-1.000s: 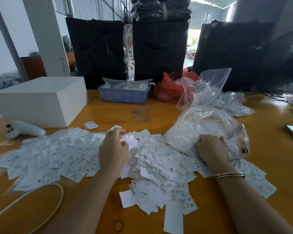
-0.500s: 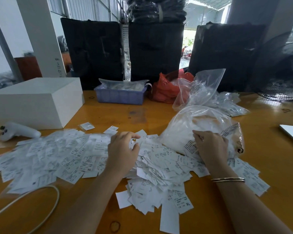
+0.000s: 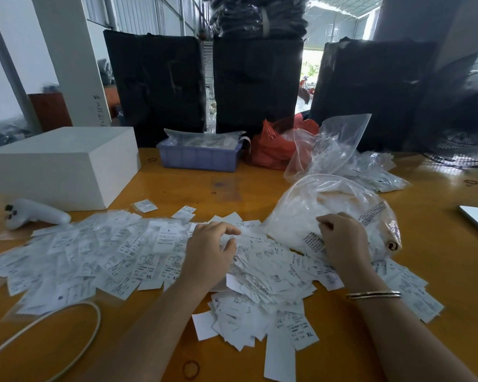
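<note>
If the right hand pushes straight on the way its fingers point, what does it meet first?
The clear plastic bag: the right hand seems to pinch its near side, so there is no free travel. Depth beyond is unclear.

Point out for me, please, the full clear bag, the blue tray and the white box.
full clear bag (image 3: 319, 201), head view, on its bulging top.
blue tray (image 3: 199, 159), head view, on its front wall.
white box (image 3: 39, 183), head view, on its front face.

labels (image 3: 262, 274) white, black print | table (image 3: 439, 271) orange | tray (image 3: 199, 158) lilac
</note>
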`<state>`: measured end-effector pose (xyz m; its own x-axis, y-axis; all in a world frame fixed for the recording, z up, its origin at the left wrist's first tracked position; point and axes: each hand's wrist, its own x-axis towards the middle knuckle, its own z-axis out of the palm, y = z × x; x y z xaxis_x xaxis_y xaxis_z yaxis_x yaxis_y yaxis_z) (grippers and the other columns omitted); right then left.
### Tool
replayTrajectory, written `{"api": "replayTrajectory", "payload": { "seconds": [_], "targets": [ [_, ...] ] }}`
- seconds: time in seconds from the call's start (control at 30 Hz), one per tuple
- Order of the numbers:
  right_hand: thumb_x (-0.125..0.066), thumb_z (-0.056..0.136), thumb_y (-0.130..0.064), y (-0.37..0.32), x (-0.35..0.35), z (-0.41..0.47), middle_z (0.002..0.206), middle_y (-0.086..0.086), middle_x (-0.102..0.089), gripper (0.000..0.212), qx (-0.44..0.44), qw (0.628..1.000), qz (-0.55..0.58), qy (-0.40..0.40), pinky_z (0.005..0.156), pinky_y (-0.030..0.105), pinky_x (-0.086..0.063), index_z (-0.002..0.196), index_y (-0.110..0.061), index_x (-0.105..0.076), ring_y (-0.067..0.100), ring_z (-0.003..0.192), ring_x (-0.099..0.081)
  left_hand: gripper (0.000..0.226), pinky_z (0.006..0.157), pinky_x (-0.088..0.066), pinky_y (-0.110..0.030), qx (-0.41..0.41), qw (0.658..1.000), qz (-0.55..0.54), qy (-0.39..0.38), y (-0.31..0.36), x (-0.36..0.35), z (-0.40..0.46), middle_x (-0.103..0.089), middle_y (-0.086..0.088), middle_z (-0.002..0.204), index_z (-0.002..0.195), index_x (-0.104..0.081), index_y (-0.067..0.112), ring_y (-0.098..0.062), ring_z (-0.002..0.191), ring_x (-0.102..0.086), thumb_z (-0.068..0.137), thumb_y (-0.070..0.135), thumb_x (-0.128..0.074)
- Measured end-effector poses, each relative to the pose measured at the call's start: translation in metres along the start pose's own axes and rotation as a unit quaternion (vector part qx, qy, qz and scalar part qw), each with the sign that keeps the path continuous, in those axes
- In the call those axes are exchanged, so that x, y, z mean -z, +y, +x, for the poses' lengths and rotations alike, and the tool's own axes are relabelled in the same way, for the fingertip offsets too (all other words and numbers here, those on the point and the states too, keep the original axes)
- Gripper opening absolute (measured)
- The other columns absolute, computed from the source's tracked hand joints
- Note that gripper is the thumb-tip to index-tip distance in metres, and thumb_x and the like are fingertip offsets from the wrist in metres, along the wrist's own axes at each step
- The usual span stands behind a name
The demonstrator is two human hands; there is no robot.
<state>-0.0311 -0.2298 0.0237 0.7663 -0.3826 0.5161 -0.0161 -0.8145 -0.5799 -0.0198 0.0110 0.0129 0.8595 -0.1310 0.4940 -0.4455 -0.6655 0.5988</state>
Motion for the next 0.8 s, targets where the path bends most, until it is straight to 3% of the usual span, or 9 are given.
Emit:
{"api": "replayTrajectory", "payload": {
  "seconds": [0.1,0.2,0.3,0.43,0.5,0.6,0.67,0.73,0.8],
  "targets": [
    [-0.060,0.091,-0.018,0.002,0.002,-0.001,0.084,0.006,-0.068,0.016,0.011,1.000,0.007,0.025,0.062,0.026,-0.035,0.092,-0.007,-0.072,0.016,0.073,-0.054,0.016,0.090,-0.032,-0.020,-0.005,1.000,-0.001,0.004,-0.001,0.000,0.000,-0.054,0.021,0.098,0.100,-0.067,0.026,-0.003,0.109,-0.040,0.091,0.015,-0.059],
    [-0.062,0.090,-0.018,-0.002,0.003,-0.002,0.094,0.004,-0.066,0.016,0.052,0.996,0.040,0.066,0.073,0.026,-0.037,0.092,-0.006,-0.072,0.019,0.087,-0.054,0.015,0.091,-0.032,-0.020,-0.004,1.000,-0.001,0.005,0.001,0.001,0.000,-0.053,0.021,0.098,0.099,-0.067,0.026,-0.002,0.107,-0.040,0.091,0.016,-0.059],
    [-0.065,0.087,-0.016,-0.017,0.006,-0.007,0.085,-0.001,-0.066,0.008,0.082,0.979,0.152,0.106,0.070,0.019,-0.041,0.086,-0.011,-0.071,0.013,0.080,-0.055,0.015,0.092,-0.032,-0.021,-0.021,0.999,-0.039,-0.003,0.006,0.003,0.000,-0.053,0.025,0.097,0.097,-0.063,0.032,-0.002,0.108,-0.042,0.092,0.019,-0.059],
    [-0.062,0.088,-0.020,-0.046,0.005,-0.025,0.068,-0.005,-0.067,0.010,0.043,0.930,0.358,-0.075,0.051,0.015,-0.047,0.082,-0.025,-0.068,0.004,0.054,-0.056,0.015,0.094,-0.040,-0.021,0.011,0.978,-0.192,-0.087,0.014,0.008,-0.002,-0.056,0.028,0.111,0.102,-0.058,0.046,0.001,0.112,-0.049,0.088,0.049,-0.053],
    [-0.061,0.087,-0.019,-0.057,0.000,-0.034,0.069,-0.003,-0.069,0.012,0.054,0.909,0.387,-0.145,0.050,0.016,-0.047,0.081,-0.027,-0.068,0.006,0.053,-0.058,0.031,0.086,-0.043,-0.012,0.024,0.960,-0.250,-0.125,0.017,0.009,-0.003,-0.063,0.026,0.109,0.105,-0.060,0.046,0.006,0.106,-0.055,0.080,0.063,-0.052],
    [-0.062,0.088,-0.017,-0.063,-0.010,-0.040,0.065,-0.008,-0.068,0.017,0.085,0.915,0.354,-0.173,0.050,0.013,-0.045,0.080,-0.031,-0.068,0.003,0.052,-0.058,0.039,0.073,-0.046,-0.008,0.035,0.943,-0.301,-0.137,0.019,0.011,-0.002,-0.070,0.022,0.093,0.095,-0.067,0.039,0.005,0.089,-0.063,0.074,0.071,-0.060],
    [-0.063,0.088,-0.018,-0.062,-0.014,-0.042,0.064,-0.011,-0.067,0.018,0.086,0.926,0.324,-0.173,0.051,0.014,-0.046,0.079,-0.033,-0.067,0.003,0.051,-0.057,0.033,0.069,-0.046,-0.008,0.047,0.941,-0.307,-0.133,0.017,0.009,-0.001,-0.072,0.018,0.085,0.087,-0.070,0.035,0.002,0.082,-0.065,0.073,0.064,-0.062],
    [-0.063,0.089,-0.019,-0.058,-0.017,-0.042,0.066,-0.009,-0.068,0.016,0.074,0.931,0.314,-0.172,0.053,0.016,-0.046,0.081,-0.031,-0.068,0.003,0.052,-0.058,0.007,0.069,-0.048,-0.009,0.061,0.948,-0.287,-0.123,0.012,0.004,0.000,-0.073,0.016,0.082,0.084,-0.070,0.034,0.000,0.081,-0.068,0.082,0.041,-0.068],
    [-0.059,0.091,-0.016,-0.056,-0.019,-0.041,0.068,-0.008,-0.068,0.017,0.065,0.934,0.310,-0.168,0.056,0.016,-0.048,0.086,-0.031,-0.068,0.003,0.056,-0.060,0.013,0.068,-0.049,-0.009,0.074,0.953,-0.277,-0.101,0.010,0.003,0.000,-0.073,0.016,0.079,0.081,-0.070,0.033,0.000,0.080,-0.068,0.087,0.022,-0.068]
  ]
}}
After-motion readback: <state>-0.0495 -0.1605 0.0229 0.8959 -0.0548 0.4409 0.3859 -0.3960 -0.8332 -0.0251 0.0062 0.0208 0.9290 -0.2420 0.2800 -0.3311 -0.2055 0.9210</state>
